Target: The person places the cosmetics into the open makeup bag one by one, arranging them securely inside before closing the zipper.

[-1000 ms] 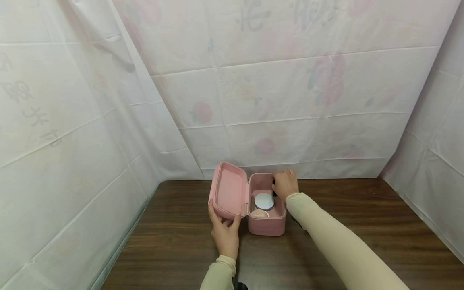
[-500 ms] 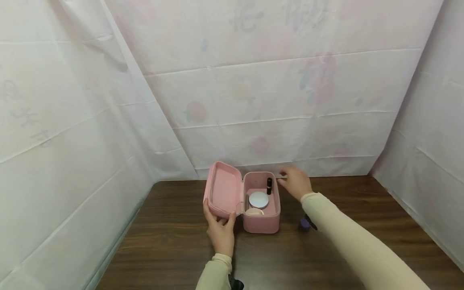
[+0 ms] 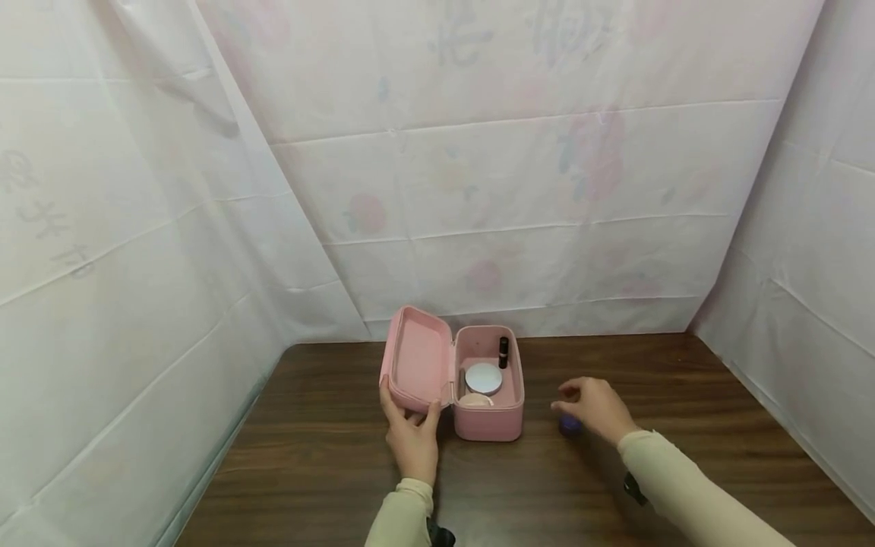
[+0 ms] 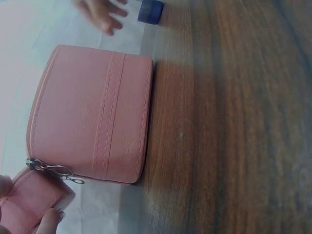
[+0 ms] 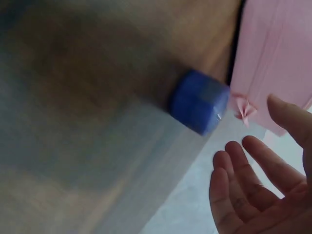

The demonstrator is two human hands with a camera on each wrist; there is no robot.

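From the head view, the left hand [image 3: 413, 441] grips the raised lid of the open pink zippered case [image 3: 487, 416] on the dark wooden tabletop [image 3: 683, 395], while the right hand [image 3: 596, 409] hovers with relaxed fingers over the small blue cap-shaped object [image 3: 570, 426] just right of the case. The left wrist view shows fingertips [image 4: 48, 220] pinching the lid's edge. In the right wrist view, the right hand's fingers [image 5: 253, 170] are spread, near the blue object [image 5: 199, 101] without touching it.
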